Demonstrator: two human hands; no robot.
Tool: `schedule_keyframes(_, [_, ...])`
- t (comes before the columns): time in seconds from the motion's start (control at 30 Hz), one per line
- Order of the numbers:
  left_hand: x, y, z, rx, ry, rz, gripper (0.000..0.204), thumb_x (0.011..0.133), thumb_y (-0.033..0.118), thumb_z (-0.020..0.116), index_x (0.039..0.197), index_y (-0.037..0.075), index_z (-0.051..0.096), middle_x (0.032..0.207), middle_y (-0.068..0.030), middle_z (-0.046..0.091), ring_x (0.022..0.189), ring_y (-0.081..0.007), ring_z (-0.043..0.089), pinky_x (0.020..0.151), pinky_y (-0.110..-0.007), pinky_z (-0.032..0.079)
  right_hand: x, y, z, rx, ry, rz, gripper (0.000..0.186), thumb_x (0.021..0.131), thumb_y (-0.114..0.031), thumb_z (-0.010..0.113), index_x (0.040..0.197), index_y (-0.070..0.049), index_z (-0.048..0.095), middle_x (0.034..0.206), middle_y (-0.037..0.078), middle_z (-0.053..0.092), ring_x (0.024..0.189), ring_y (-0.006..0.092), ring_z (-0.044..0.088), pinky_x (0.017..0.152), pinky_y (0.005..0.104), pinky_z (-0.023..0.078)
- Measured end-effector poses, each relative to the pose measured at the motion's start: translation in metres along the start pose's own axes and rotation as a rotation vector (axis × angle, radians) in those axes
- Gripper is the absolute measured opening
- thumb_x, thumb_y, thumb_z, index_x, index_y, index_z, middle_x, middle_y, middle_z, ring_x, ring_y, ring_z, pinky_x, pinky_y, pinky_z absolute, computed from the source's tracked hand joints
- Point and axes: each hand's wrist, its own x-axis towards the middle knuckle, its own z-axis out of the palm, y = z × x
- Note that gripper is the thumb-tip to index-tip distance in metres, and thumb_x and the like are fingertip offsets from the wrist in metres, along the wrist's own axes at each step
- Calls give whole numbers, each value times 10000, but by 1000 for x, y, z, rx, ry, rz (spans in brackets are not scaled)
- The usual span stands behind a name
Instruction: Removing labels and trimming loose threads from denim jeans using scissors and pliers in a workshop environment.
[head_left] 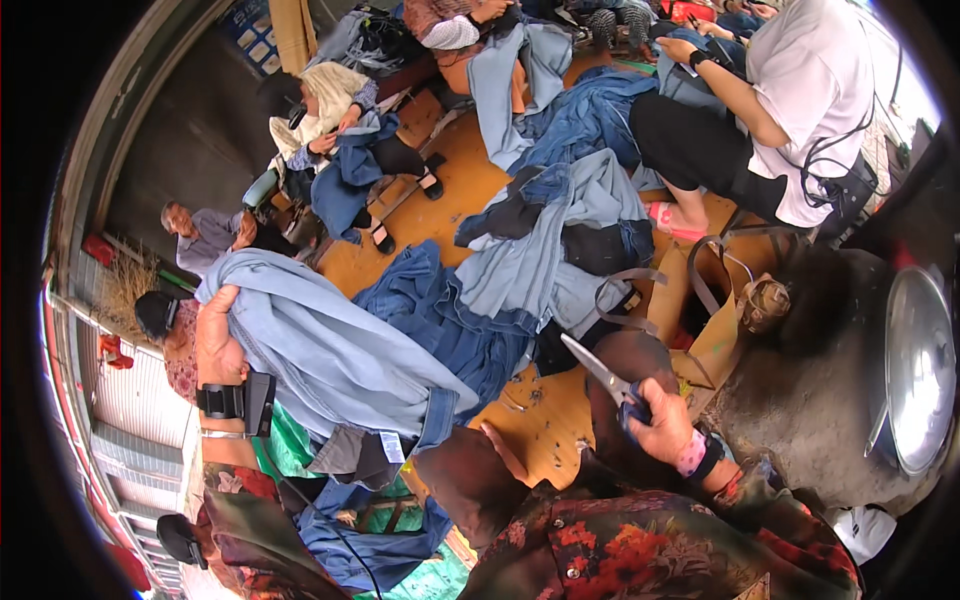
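Note:
My left hand (222, 340) is raised at the left, its fingers closed on a pair of light blue jeans (330, 330). The denim hangs from it toward the middle, with dark pocket cloth and a white label (392, 447) showing at its lower end. At the right, above my lap, my right hand (662, 425) grips scissors (612, 385) by their dark blue handles. Their metal blades point up and left, apart from the jeans. Beyond them lies a heap of blue denim garments (530, 260) on the orange-brown floor.
A round metal lid (918, 370) stands at the far right beside an open tan bag (690, 300) with straps. Several people sit around with denim, including one in a white shirt (810, 90). Green sheeting (285, 440) shows beneath the jeans. Thread scraps litter the floor (540, 415).

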Motion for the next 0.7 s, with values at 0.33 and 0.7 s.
schedule_keyframes(0.33, [173,-28,168,83,-46,260,340,732,72,653,1062,6,605,1021,-105,630,916,-237,605,836,-341,474,5,21,-16,44,-2,-20,278,681,-98,668,877,-49,476,664,145,593,619,334,605,543,382,477])
schedule_keyframes(0.7, [181,-106,379,322,-36,399,342,758,251,691,911,-53,658,837,-75,630,736,-143,498,721,-312,434,-1,50,-26,-24,181,-211,280,652,5,677,759,-53,424,537,41,458,395,178,428,392,287,320])
